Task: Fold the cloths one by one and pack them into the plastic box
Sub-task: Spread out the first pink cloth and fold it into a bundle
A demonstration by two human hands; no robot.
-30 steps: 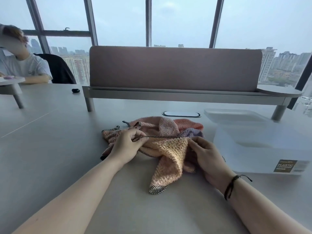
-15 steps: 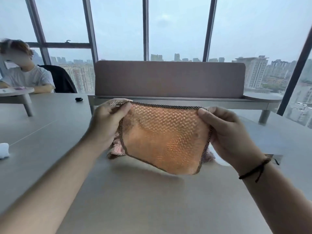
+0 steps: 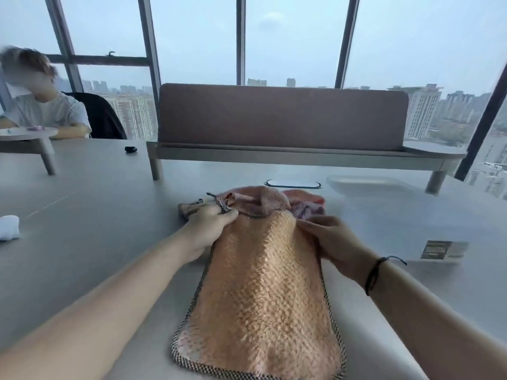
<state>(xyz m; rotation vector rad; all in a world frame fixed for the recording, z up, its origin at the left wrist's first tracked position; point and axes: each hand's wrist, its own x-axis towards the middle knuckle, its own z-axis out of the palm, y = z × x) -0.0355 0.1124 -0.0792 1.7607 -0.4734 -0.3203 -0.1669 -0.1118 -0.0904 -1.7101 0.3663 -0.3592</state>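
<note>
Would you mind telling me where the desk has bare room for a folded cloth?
Bare desk lies left of the orange cloth, toward the white object. Another patch lies between the cloth and the plastic box. Behind both hands it is crowded with the cloth pile.

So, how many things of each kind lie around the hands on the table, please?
Spread orange cloth: 1
Pile of other cloths: 1 (number of cloths inside unclear)
Plastic box: 1
Box lid: 1
Total: 4
</note>
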